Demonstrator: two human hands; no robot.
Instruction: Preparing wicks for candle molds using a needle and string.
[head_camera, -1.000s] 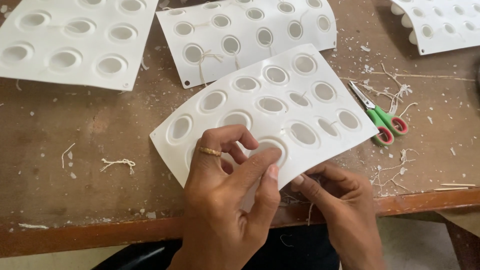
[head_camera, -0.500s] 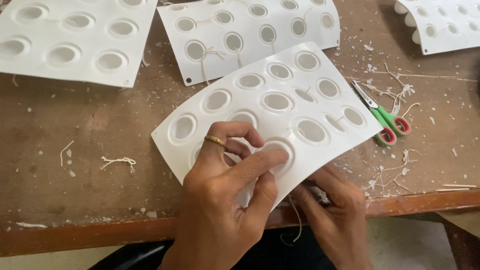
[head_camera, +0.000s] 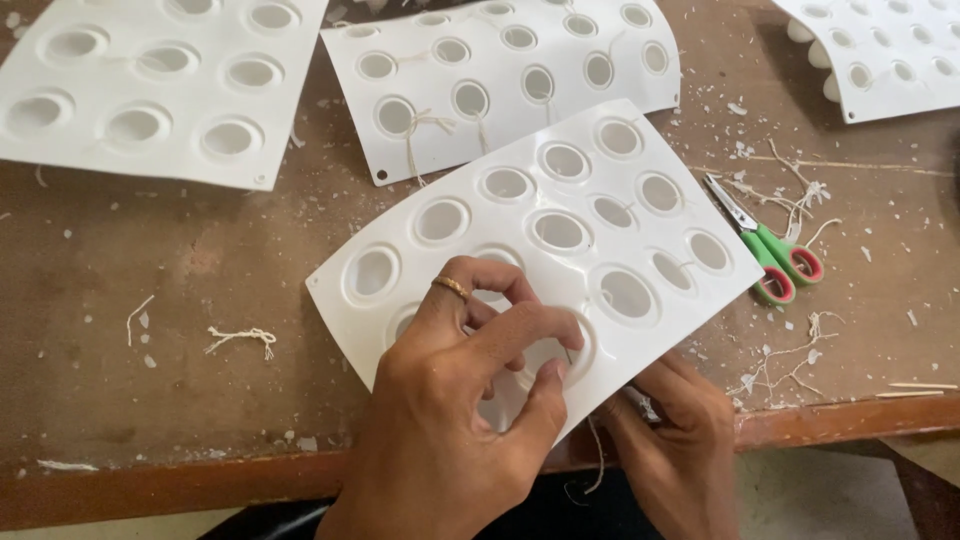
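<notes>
1. The left hand (head_camera: 450, 420), wearing a gold ring, is resting on top of a white flexible mould sheet with round cavities (head_camera: 560, 230), with its thumb and forefinger pinching together over a cavity near the sheet's front edge.
2. The right hand (head_camera: 675, 450) is reaching under that front edge where the sheet is overhanging the brown wooden table (head_camera: 150, 400); its fingers are curling, seemingly around a thin pale string (head_camera: 598, 455) dangling below, though I cannot tell for sure.
3. The sheet is lying tilted across the table's front middle.
4. Green-and-red-handled scissors (head_camera: 770, 250) are lying just right of it among string scraps.
5. Three more white mould sheets are lying further back, and a short string piece (head_camera: 240, 338) is lying to the left.
</notes>
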